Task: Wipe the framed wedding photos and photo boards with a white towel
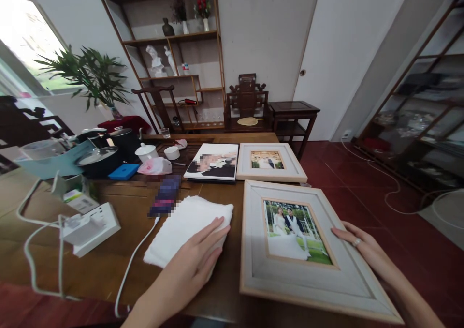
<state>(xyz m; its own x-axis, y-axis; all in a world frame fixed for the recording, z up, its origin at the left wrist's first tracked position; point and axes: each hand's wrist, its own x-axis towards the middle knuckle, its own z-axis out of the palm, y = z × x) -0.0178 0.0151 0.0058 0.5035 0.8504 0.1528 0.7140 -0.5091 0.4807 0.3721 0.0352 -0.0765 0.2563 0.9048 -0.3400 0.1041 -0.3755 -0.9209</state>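
On the wooden table (126, 207), left hand (197, 253) partly hides white cloth (181, 229)

Fluffy matt cloth (177, 231), smooth wooden frame (251, 241)

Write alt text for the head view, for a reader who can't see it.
A person's left hand rests on a folded white cloth on a wooden table, while the right hand touches the right side of a large framed couple photo. Beyond lie a second framed photo and a white-edged picture.
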